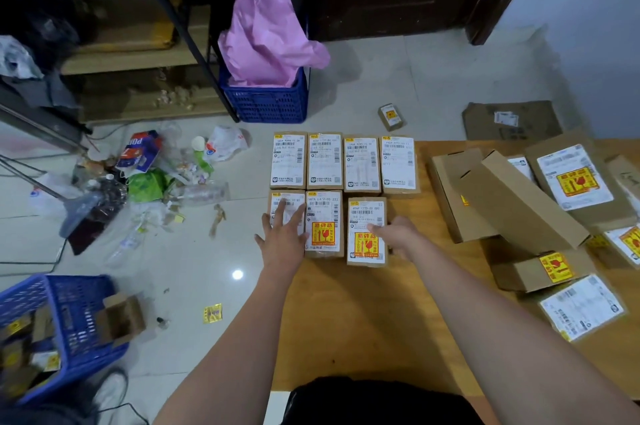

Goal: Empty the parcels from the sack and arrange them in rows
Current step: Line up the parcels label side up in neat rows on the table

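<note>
Two bare forearms reach forward from the near edge of the wooden tabletop (pixel 363 320), with dark clothing at the bottom of the view. The left hand (pixel 282 237) lies flat with fingers spread and straight on the left parcel of the near row (pixel 277 205), at the tabletop's left edge. The right hand (pixel 398 236) grips the right side of the right parcel of the near row (pixel 366 234), fingers curled over its edge. Between them sits the middle parcel (pixel 323 224), touching the left one; the right one stands slightly apart and a little nearer the camera.

Beyond these, a far row of four parcels (pixel 344 161) lies side by side along the far left corner. All seven boxes lie flat, labels up, long axes running from the near edge to the far edge, label tops pointing away from the person.

At the tabletop's right side lies an unsorted heap of brown boxes (pixel 519 203), tilted and overlapping at mixed angles, some with yellow and red stickers.

Pale glossy tiles (pixel 194 269) cover the floor. A pile of litter (pixel 149 182) lies left of the tabletop, a blue crate (pixel 266 102) with pink plastic (pixel 266 19) stands beyond it, and another blue crate (pixel 69 324) sits at lower left. A small box (pixel 390 116) and flat cardboard (pixel 512 120) lie on the floor past the far edge
</note>
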Demonstrator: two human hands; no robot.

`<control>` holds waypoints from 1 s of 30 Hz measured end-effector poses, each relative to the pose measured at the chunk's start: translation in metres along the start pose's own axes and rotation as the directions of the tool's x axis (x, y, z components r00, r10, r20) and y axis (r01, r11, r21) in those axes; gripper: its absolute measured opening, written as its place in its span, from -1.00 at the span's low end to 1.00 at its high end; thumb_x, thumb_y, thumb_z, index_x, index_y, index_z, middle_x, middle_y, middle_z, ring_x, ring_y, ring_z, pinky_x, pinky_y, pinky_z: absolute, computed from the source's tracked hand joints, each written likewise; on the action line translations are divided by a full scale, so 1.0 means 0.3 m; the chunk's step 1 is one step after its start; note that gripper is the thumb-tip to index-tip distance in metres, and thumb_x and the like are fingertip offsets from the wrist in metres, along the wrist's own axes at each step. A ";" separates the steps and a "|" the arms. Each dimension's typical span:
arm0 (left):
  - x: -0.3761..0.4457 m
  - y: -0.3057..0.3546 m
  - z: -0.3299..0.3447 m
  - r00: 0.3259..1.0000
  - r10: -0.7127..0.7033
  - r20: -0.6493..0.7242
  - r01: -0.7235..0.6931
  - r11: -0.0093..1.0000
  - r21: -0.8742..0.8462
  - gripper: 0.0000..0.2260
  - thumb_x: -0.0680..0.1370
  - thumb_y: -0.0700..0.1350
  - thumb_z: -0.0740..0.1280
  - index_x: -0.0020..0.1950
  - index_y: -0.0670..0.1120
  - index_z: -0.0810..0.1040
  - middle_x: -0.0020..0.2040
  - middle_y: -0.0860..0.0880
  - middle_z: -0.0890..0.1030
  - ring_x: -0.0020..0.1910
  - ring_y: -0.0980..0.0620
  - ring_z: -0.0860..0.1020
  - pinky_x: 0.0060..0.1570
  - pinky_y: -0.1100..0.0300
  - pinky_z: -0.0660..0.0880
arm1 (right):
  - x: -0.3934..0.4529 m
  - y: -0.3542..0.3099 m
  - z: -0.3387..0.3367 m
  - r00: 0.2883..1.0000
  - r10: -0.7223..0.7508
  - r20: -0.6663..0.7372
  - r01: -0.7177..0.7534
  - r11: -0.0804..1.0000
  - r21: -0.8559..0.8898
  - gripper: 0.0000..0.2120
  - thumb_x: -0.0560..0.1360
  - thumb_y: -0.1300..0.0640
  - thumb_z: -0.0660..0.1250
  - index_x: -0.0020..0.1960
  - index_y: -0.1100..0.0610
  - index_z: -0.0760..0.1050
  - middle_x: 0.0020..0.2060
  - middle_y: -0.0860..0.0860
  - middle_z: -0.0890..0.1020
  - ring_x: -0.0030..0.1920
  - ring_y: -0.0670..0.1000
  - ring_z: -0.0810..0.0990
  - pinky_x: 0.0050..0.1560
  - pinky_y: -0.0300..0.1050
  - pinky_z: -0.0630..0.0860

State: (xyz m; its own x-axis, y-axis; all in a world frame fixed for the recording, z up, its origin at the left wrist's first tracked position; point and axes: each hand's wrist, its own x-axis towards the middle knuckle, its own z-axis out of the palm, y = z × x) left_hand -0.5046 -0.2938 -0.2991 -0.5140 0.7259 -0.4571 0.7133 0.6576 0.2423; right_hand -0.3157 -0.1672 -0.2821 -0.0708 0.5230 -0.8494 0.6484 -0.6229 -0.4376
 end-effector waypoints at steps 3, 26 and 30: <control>0.002 -0.001 -0.002 1.000 -0.001 0.010 0.001 1.000 -0.031 -0.45 0.62 0.00 0.28 0.55 0.25 0.15 0.61 0.07 -0.01 0.54 -0.22 -0.01 0.37 -0.39 0.19 | 0.006 -0.016 0.012 1.000 -0.027 -0.015 0.026 0.998 -0.059 -0.60 0.53 0.09 0.41 0.30 0.24 0.47 0.23 0.15 0.60 0.22 0.16 0.59 0.13 0.01 0.53; 0.019 -0.002 -0.003 0.998 -0.029 0.048 0.034 0.991 -0.126 -0.47 0.61 0.00 0.29 0.53 0.27 0.20 0.61 0.11 0.00 0.57 -0.23 -0.05 0.37 -0.41 0.18 | 0.013 -0.029 0.033 0.986 -0.095 -0.137 0.073 0.984 -0.161 -0.60 0.56 0.08 0.38 0.29 0.27 0.45 0.26 0.13 0.56 0.25 0.18 0.54 0.13 -0.02 0.50; 0.023 -0.005 -0.004 0.998 -0.036 0.051 0.042 0.990 -0.134 -0.46 0.60 0.00 0.31 0.53 0.26 0.21 0.61 0.11 0.03 0.56 -0.25 -0.04 0.41 -0.33 0.20 | 0.014 -0.040 0.034 0.986 -0.103 -0.127 0.081 0.982 -0.170 -0.66 0.55 0.09 0.39 0.24 0.25 0.49 0.24 0.14 0.59 0.21 0.15 0.57 0.06 -0.06 0.51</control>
State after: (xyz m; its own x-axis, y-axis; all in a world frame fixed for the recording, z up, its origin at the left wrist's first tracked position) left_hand -0.5098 -0.2893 -0.3016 -0.5141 0.6909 -0.5083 0.6209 0.7086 0.3351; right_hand -0.3315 -0.1635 -0.2833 -0.0400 0.6542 -0.7552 0.7602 -0.4706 -0.4479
